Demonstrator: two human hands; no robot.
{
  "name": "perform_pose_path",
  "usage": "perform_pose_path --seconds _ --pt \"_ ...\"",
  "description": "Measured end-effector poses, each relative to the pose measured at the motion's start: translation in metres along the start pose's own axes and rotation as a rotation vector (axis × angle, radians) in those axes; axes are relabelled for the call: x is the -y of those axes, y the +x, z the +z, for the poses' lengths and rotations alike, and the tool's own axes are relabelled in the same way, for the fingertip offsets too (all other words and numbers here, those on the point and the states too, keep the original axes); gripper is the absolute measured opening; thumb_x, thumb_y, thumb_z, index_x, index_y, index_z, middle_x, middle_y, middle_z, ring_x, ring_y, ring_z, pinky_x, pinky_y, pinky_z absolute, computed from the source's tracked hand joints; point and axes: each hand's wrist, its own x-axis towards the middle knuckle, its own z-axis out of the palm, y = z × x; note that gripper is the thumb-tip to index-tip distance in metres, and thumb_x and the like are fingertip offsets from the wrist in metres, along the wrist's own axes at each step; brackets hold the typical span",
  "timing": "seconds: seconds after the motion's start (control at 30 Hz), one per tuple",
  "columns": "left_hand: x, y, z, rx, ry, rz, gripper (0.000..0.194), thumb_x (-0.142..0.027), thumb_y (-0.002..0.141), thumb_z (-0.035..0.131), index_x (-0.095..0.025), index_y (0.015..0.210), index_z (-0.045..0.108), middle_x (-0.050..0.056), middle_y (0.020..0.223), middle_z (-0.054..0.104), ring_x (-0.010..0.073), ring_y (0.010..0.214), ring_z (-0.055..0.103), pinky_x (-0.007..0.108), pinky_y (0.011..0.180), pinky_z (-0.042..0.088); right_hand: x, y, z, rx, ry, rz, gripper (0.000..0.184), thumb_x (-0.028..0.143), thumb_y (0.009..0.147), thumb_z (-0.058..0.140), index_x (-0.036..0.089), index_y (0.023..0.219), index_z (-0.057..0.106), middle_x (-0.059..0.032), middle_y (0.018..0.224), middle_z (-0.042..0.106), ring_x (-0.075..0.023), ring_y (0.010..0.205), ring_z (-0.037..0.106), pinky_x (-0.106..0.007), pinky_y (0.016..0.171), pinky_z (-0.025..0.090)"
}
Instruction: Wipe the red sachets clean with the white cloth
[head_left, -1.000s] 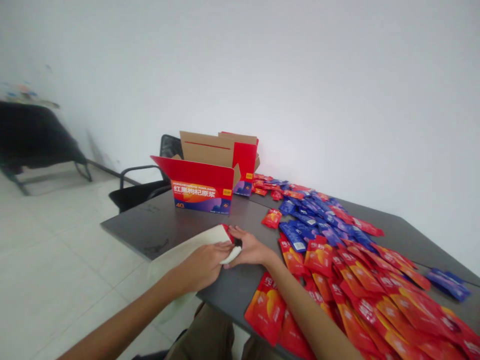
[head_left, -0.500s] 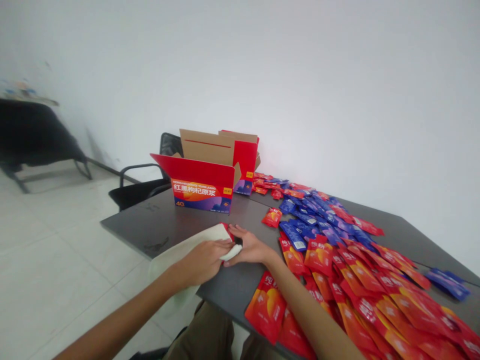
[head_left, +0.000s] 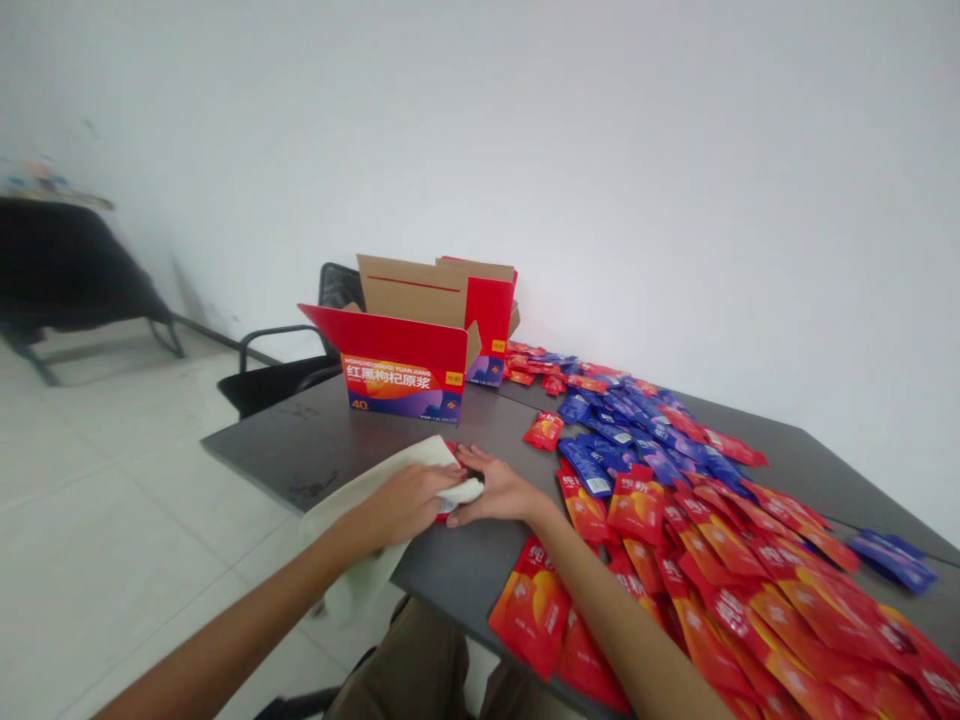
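Note:
My left hand presses a cream cloth onto a red sachet lying on the dark grey table; its fingers are curled on the cloth. Beside it, my right hand lies flat with fingers stretched, holding the same sachet down. Most of the sachet is hidden under the cloth and hands. The cloth hangs over the table's near edge.
An open red cardboard box stands at the table's far end. Red sachets and blue sachets cover the right side, and one lone red sachet lies near my right hand. A black chair stands behind the table.
My left hand has slid the cloth slightly to the right over the sachet. My right hand has stayed almost still.

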Motion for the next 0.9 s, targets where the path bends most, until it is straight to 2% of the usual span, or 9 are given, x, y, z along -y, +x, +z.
perform_pose_path --seconds 0.1,0.17,0.3,0.37,0.5,0.6,0.8,0.9 --pt "0.011 0.013 -0.004 0.0 0.07 -0.083 0.056 -0.002 0.078 0.039 -0.011 0.131 0.054 0.014 0.134 0.056 0.0243 0.122 0.054 0.039 0.108 0.037 0.0 -0.001 0.0 -0.011 0.017 0.013 0.112 0.055 0.045 0.084 0.023 0.142 0.039 -0.0114 0.152 0.034 -0.0306 0.143 0.026 -0.048 0.118 0.016" --pt "0.009 0.014 -0.004 -0.02 0.089 -0.09 0.056 -0.002 0.078 0.04 -0.01 0.132 0.053 0.015 0.135 0.055 0.0244 0.124 0.053 0.039 0.108 0.037 0.001 -0.001 -0.001 0.001 0.014 0.017 0.113 0.055 0.046 0.083 0.021 0.143 0.038 -0.0121 0.153 0.032 -0.0303 0.144 0.025 -0.047 0.119 0.016" --pt "-0.01 -0.002 0.003 -0.025 0.009 0.043 0.054 -0.003 0.079 0.041 -0.015 0.131 0.054 0.011 0.137 0.054 0.0188 0.128 0.049 0.035 0.112 0.033 0.002 0.0 -0.001 0.01 -0.011 0.008 0.117 0.053 0.042 0.085 0.02 0.143 0.037 -0.0137 0.153 0.031 -0.0317 0.144 0.025 -0.048 0.118 0.017" --pt "-0.012 -0.007 0.004 -0.023 -0.026 0.074 0.053 -0.004 0.08 0.041 -0.016 0.13 0.055 0.009 0.136 0.055 0.0181 0.127 0.05 0.034 0.112 0.033 0.003 0.0 -0.001 0.002 -0.012 -0.003 0.117 0.053 0.041 0.086 0.021 0.143 0.038 -0.0135 0.153 0.032 -0.0323 0.143 0.025 -0.048 0.118 0.017" --pt "0.006 0.008 -0.001 -0.017 0.035 -0.059 0.054 -0.003 0.079 0.041 -0.012 0.13 0.055 0.013 0.134 0.056 0.0247 0.123 0.054 0.04 0.108 0.036 0.002 -0.001 -0.002 0.006 -0.01 0.006 0.112 0.057 0.045 0.083 0.023 0.142 0.04 -0.0121 0.153 0.033 -0.0322 0.144 0.024 -0.049 0.118 0.017" --pt "0.014 0.016 -0.006 -0.011 0.061 -0.108 0.057 0.0 0.077 0.039 -0.01 0.131 0.054 0.015 0.134 0.056 0.0253 0.123 0.054 0.039 0.108 0.037 0.002 -0.001 -0.002 0.009 0.008 -0.009 0.107 0.056 0.047 0.083 0.026 0.141 0.041 -0.0094 0.152 0.035 -0.031 0.144 0.025 -0.048 0.118 0.016" --pt "-0.009 -0.005 -0.001 0.008 -0.039 0.092 0.053 -0.004 0.08 0.04 -0.017 0.129 0.056 0.008 0.138 0.054 0.0175 0.129 0.047 0.034 0.112 0.032 0.005 -0.001 -0.002 0.005 -0.029 0.018 0.118 0.055 0.04 0.085 0.02 0.143 0.039 -0.014 0.153 0.032 -0.0321 0.143 0.025 -0.048 0.118 0.018" --pt "-0.004 0.0 -0.002 -0.015 -0.019 0.01 0.054 -0.003 0.078 0.041 -0.015 0.129 0.056 0.01 0.135 0.056 0.0201 0.126 0.051 0.036 0.11 0.035 0.005 -0.001 -0.002 0.007 -0.03 0.018 0.116 0.057 0.042 0.084 0.018 0.142 0.04 -0.0148 0.153 0.032 -0.032 0.143 0.026 -0.048 0.118 0.018"
